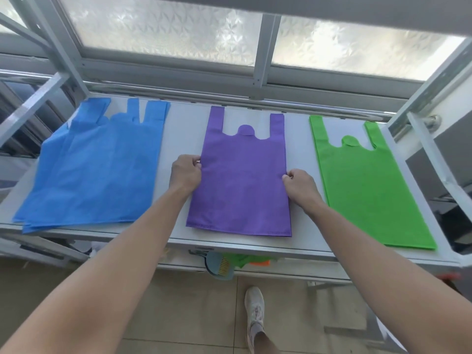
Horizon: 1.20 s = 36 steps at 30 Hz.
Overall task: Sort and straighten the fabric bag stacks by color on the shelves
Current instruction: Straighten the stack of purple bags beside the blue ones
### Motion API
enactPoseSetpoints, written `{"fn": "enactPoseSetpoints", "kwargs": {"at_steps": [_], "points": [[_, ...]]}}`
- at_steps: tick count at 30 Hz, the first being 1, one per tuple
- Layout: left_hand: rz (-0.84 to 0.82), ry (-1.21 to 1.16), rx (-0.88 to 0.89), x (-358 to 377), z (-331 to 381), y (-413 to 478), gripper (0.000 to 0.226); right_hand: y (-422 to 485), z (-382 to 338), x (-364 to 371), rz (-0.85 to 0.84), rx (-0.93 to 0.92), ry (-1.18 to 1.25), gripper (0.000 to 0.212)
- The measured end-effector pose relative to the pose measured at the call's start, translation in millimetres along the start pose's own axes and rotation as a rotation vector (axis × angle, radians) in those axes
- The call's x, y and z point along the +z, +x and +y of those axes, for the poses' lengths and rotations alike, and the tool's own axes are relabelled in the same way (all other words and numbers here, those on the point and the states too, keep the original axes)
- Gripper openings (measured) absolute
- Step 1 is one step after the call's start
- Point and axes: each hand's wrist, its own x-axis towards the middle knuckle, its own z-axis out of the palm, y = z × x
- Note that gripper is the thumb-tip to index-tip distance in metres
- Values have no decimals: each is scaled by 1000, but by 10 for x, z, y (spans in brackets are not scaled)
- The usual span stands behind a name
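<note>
Shelf (184, 139) by frosted window (166, 29), colors sorted: L hand (185, 172) & R hand (301, 185) pinch purple bag stack (242, 180) edges w/ curled fingers (196, 159) (green stack (362, 190) looks neat), blue stack (97, 169) splayed, needs squaring.

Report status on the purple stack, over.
Left grip and right grip pinch purple stack by its side edges. Stack squared, mid-shelf. Blue stack fanned; green stack neat. Nothing blocking.

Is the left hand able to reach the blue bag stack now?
Probably yes: only bare shelf separates the left hand from the blue stack, once it releases the purple stack.
</note>
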Motion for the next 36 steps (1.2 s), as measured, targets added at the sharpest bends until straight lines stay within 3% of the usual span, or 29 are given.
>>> {"fn": "enactPoseSetpoints", "kwargs": {"at_steps": [11,18,22,25,28,36], "points": [[89,12,-99,-6,-2,31,36,-15,61,-35,3,-99,62,24],[-34,-58,-78,-95,56,-7,44,-35,65,-34,45,-43,30,35],[-167,93,9,-258,53,-264,55,-218,-17,-13,49,-204,-317,59],[-351,281,108,-373,-2,-554,61,-456,-101,-10,-72,-261,-538,55],[-520,538,227,-462,-95,-796,57,-672,-148,-9,-146,-219,-604,54],[-370,735,372,-461,52,-567,25,-566,-324,-119,-234,-208,-734,61]]}}
